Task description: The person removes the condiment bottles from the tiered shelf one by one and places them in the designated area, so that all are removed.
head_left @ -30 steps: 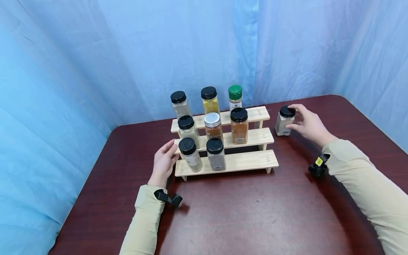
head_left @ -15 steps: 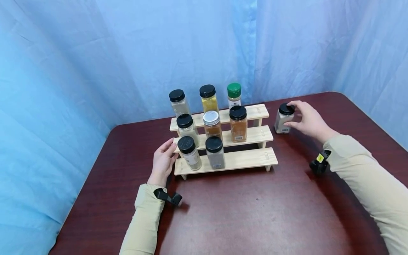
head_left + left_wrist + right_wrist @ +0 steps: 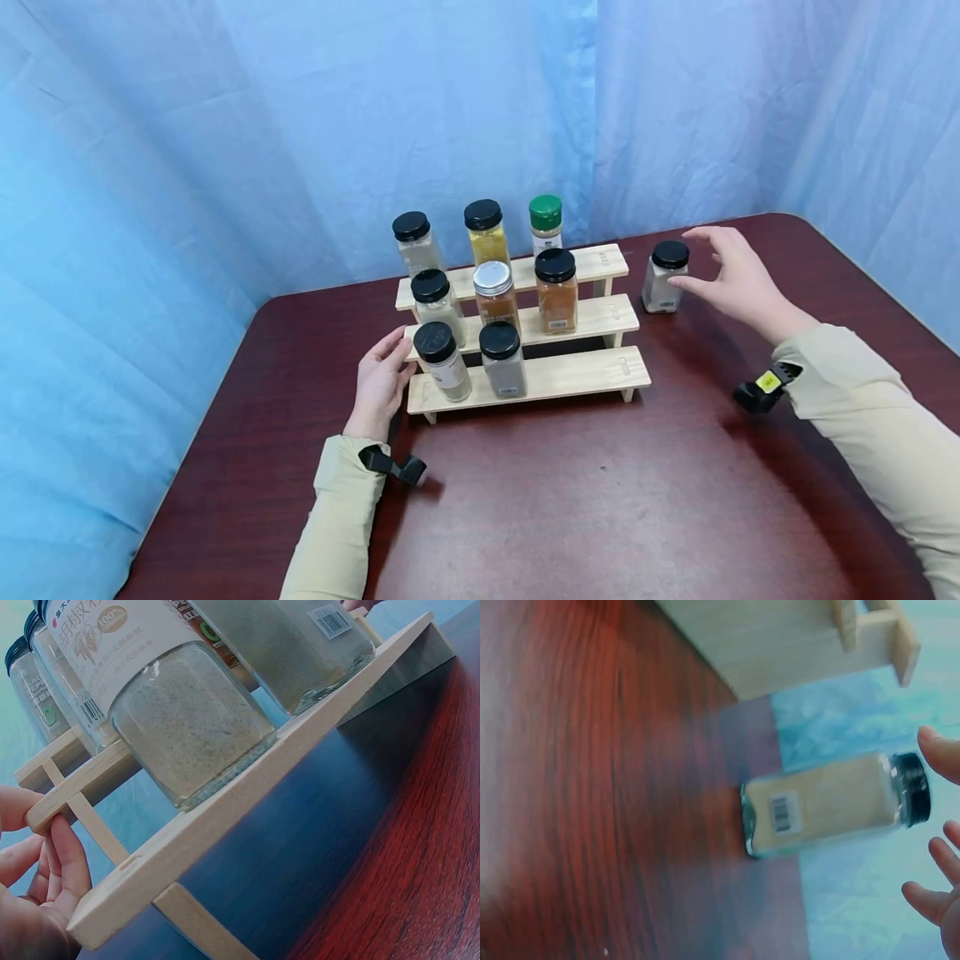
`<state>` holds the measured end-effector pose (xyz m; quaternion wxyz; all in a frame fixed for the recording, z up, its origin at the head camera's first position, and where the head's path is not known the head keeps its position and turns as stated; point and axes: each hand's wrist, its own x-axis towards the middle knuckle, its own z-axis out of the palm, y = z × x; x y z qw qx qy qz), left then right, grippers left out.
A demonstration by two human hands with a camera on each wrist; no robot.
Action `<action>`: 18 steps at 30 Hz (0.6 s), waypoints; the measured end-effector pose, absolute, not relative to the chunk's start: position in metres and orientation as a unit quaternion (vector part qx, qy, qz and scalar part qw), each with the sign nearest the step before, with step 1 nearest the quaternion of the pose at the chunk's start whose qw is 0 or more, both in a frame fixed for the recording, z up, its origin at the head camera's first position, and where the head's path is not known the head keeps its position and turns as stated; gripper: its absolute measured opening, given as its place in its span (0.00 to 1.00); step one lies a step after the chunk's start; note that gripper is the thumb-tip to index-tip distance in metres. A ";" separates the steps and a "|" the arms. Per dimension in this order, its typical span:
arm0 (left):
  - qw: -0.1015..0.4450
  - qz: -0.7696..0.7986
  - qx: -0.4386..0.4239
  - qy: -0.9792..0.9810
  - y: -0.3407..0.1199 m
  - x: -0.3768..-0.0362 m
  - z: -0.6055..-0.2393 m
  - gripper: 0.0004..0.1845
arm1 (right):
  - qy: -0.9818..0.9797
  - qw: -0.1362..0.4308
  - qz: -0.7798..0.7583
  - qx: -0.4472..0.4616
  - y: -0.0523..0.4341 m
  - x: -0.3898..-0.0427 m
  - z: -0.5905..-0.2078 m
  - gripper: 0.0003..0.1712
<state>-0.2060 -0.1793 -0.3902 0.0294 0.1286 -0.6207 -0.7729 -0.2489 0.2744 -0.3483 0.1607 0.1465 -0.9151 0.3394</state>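
Note:
A three-tier wooden spice rack (image 3: pixel 570 375) stands on the table. My left hand (image 3: pixel 378 379) pinches the left end of its middle shelf; the left wrist view shows thumb and fingers (image 3: pixel 69 859) around the wood. Right of the rack, a black-lidded spice jar (image 3: pixel 662 287) of pale powder stands upright on the table. My right hand (image 3: pixel 738 279) is beside this jar, thumb and fingers spread apart and holding nothing. The right wrist view shows a gap between the fingertips and the jar's lid (image 3: pixel 913 789).
Two jars stand on the bottom shelf, including a grey-powder jar (image 3: pixel 504 362). The middle shelf bears three, among them a silver-lidded jar (image 3: pixel 495 292). Three more are on top, including a green-capped bottle (image 3: pixel 546 221). Blue curtains (image 3: pixel 420 100) hang behind the table (image 3: pixel 525 500).
My right hand has let go of the black-lidded jar and drawn slightly right, its fingers spreading. The jar stays standing on the table. My left hand keeps its hold on the rack.

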 end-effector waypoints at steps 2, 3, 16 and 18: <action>0.033 -0.773 0.129 -0.620 -0.180 -0.206 -0.390 0.23 | -0.909 0.159 0.357 0.142 0.272 -0.243 -0.345 0.34; 0.034 -0.773 0.129 -0.620 -0.180 -0.206 -0.390 0.23 | -0.906 0.160 0.366 0.141 0.271 -0.241 -0.344 0.33; 0.029 -0.773 0.128 -0.620 -0.179 -0.206 -0.391 0.23 | -0.875 0.180 0.427 0.143 0.254 -0.210 -0.339 0.30; 0.028 -0.774 0.125 -0.620 -0.179 -0.206 -0.391 0.23 | -0.865 0.184 0.439 0.156 0.251 -0.206 -0.338 0.30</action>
